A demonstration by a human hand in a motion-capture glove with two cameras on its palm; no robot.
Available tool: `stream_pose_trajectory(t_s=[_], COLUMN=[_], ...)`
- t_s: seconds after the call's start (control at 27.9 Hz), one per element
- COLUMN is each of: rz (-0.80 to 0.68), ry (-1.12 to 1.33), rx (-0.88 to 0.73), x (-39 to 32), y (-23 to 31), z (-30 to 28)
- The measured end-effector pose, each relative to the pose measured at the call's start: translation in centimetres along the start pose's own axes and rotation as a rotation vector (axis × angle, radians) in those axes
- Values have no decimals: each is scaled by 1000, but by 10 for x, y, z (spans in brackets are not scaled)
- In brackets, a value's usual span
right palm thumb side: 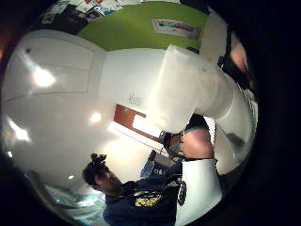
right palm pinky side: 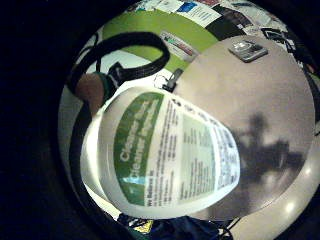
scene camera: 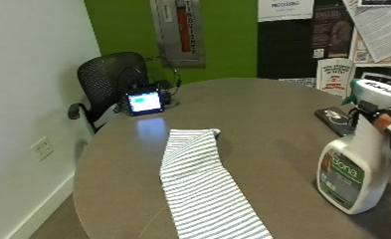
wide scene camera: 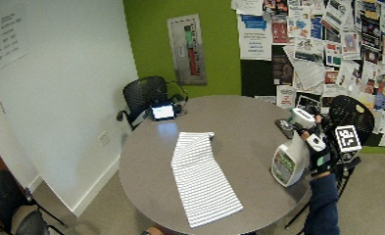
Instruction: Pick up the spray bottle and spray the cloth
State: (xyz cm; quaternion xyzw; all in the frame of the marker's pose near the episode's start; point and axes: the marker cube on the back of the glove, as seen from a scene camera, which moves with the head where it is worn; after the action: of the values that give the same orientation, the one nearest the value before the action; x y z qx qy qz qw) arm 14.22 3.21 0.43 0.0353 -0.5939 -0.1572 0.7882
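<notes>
White plastic fills my palm views: the spray bottle (scene camera: 357, 167) is close against my gloved right hand (wide scene camera: 320, 152), which is curled round its neck under the trigger head, near the right edge of the round table (scene camera: 268, 114). In the wide outside view the bottle stands upright, its long axis vertical; I cannot tell if its base touches the table or is just above it. The nozzle seems to point left, toward the middle of the table. The striped cloth (scene camera: 201, 189) lies flat well apart from the bottle, to its left, and its long axis runs from the near edge toward the far side. So I judge the coming move must carry the bottle left, with the nozzle tipped down at the cloth. Farther, a phone (scene camera: 334, 119) lies behind the bottle, and a small screen (scene camera: 145, 102) stands at the far left edge.
</notes>
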Motion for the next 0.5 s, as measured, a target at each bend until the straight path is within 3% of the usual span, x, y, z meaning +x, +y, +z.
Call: stream_pose_trajectory(t_s=[0.5], rz=[40], ry=[106], rx=[-138], x=[0], y=[-25], z=[37])
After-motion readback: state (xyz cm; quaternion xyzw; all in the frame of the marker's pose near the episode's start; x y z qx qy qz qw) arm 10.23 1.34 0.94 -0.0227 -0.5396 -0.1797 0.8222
